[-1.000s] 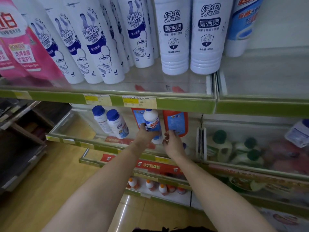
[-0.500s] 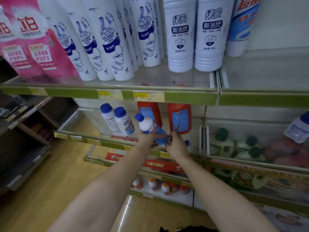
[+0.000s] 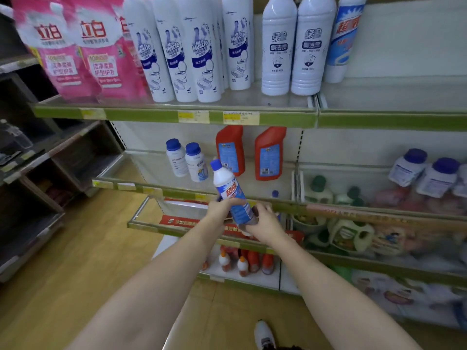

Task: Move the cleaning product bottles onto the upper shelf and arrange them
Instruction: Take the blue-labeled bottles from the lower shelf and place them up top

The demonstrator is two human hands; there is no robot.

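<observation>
A white cleaner bottle (image 3: 228, 190) with a blue cap and blue-red label is held out in front of the middle shelf, tilted with its cap up and to the left. My left hand (image 3: 220, 207) grips its middle from the left. My right hand (image 3: 262, 222) holds its base from the right. The upper shelf (image 3: 177, 116) carries a row of tall white toilet-cleaner bottles (image 3: 199, 54), two white bottles (image 3: 293, 51) and one bottle with the same blue label (image 3: 343, 39) at the right end of the row.
Pink refill pouches (image 3: 83, 54) fill the upper shelf's left end; bare shelf (image 3: 394, 94) lies right of the blue-label bottle. The middle shelf holds two small blue-capped bottles (image 3: 187, 160) and two red bottles (image 3: 250, 152). Dark racks (image 3: 38, 173) stand left; wooden floor below.
The bottle has come off the middle shelf, out toward me and tilted. My right hand, which was reaching beside it, now holds its base. My head has tipped up.
</observation>
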